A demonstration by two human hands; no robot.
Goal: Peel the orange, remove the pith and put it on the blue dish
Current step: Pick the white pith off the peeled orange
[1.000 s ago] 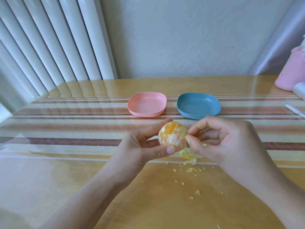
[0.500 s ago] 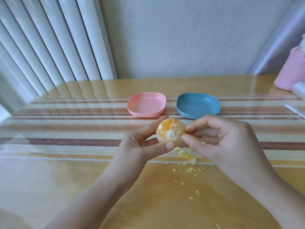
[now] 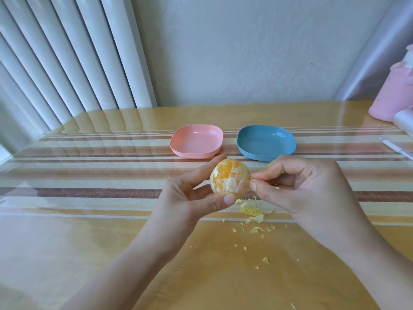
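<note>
While gripping the orange (image 3: 230, 180) between thumb and fingertips of the left hand (image 3: 187, 198), turned it a little since a half-second earlier, baring more flesh. Pinched with thumb and forefinger of the right hand (image 3: 297, 186) at its right flank, higher than before, seemingly on a shred of pith (image 3: 251, 177). Kept it aloft over the scraps (image 3: 252, 210) on the table (image 3: 89, 220), short of the blue dish (image 3: 266, 139) beside the pink dish (image 3: 196, 140). Judged white patches remaining: more picking before plating.

A pink dish (image 3: 196, 140) sits on the striped table (image 3: 89, 175), a pink container (image 3: 393, 97) at its far right edge.
</note>
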